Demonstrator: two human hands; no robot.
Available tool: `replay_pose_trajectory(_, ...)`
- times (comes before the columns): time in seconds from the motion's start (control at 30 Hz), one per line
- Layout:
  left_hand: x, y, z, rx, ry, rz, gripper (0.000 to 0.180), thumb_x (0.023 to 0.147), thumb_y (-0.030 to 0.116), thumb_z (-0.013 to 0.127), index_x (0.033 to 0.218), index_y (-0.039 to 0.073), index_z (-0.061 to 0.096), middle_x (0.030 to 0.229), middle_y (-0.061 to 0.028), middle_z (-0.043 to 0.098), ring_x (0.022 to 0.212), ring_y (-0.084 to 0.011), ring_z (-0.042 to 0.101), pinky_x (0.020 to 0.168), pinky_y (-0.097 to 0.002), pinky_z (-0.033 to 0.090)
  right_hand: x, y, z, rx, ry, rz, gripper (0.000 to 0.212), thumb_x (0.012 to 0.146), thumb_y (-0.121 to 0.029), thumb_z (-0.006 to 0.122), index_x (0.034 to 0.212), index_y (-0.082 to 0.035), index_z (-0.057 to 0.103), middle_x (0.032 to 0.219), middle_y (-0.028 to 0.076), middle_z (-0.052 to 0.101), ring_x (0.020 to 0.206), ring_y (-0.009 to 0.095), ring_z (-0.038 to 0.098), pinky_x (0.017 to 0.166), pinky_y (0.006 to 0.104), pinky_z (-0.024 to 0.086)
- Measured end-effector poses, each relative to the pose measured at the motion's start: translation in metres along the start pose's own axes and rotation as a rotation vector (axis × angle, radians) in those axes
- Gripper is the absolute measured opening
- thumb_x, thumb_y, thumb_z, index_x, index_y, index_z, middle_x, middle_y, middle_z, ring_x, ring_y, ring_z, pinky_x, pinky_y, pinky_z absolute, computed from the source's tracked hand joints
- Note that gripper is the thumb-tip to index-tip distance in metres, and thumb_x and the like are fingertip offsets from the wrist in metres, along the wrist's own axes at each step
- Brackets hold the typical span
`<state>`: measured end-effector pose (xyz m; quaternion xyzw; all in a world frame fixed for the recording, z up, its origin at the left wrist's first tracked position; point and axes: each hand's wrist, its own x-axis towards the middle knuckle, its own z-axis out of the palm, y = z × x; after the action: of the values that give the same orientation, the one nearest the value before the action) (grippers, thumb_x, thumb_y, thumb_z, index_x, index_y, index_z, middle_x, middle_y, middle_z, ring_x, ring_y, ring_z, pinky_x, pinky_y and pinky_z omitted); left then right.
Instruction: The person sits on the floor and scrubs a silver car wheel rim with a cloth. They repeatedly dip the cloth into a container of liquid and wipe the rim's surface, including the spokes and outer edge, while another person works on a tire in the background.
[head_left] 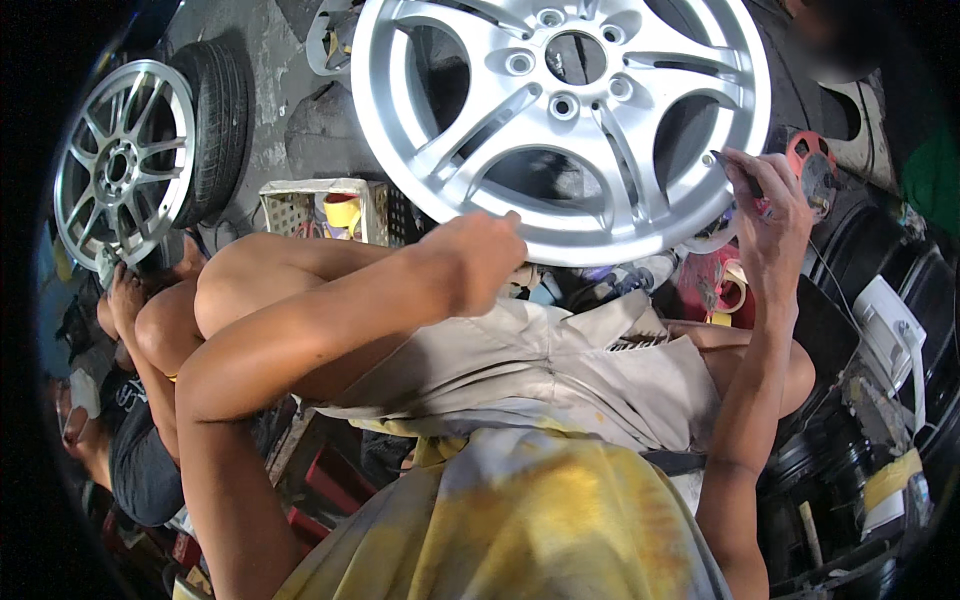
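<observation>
A silver alloy wheel (590, 135) lies in front of my knees, its spoked face up, with bolt holes round an open centre. My left hand (478, 262) is closed, slightly blurred, at the wheel's near-left edge; whatever it may hold is hidden. At the wheel's right edge, my right hand (770, 200) is raised with thumb and fingers pinched together. A small dark piece (718, 158) shows at those fingertips, beside a small round hole (707, 158) in the rim; its kind is too small to tell.
Another silver wheel (120, 165) stands at the left against a black tyre (215, 130), a co-worker's hand (125, 295) by its lower edge. Behind my left hand is a crate (290, 210) with a yellow tape roll (342, 215). A red reel (810, 160) and a white box (890, 325) lie right.
</observation>
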<state>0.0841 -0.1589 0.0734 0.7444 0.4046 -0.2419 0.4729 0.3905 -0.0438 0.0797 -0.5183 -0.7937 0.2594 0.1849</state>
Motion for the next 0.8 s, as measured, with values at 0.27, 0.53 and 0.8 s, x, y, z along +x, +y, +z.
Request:
replay_pose_trajectory(0.27,-0.09,-0.074,-0.067,0.094,0.847,-0.166,0.058,0.083,0.006,0.075,0.138,0.003,0.058,0.121,-0.0186,0.068,0.109,-0.0374,0.066,0.099,-0.0444,0.051,0.018,0.003,0.006,-0.114,-0.052,0.06,0.019,0.093,-0.005,0.072,0.111,-0.006,0.079,0.097,0.007,0.069,0.087,0.016,0.067,0.078,0.0313,0.053)
replay_pose_trajectory(0.53,-0.145,-0.059,-0.137,-0.22,0.758,-0.55,0.033,0.088,0.015,0.068,0.118,0.004,0.06,0.102,-0.0157,0.068,0.09,-0.0251,0.065,0.077,-0.039,0.053,-0.024,-0.052,0.052,0.022,-0.389,-0.273,0.024,0.077,0.0,0.072,0.1,-0.005,0.074,0.11,0.01,0.068,0.098,0.028,0.066,0.083,0.0392,0.056)
replay_pose_trajectory(0.8,-0.17,-0.038,-0.152,-0.187,0.85,-0.483,0.019,0.086,0.018,0.064,0.094,0.002,0.059,0.083,-0.0138,0.065,0.073,-0.0207,0.058,0.066,-0.0373,0.047,-0.062,-0.081,0.095,-0.091,-0.474,-0.256,0.025,0.087,0.001,0.058,0.109,0.0,0.07,0.098,0.014,0.066,0.097,0.036,0.064,0.091,0.0443,0.052)
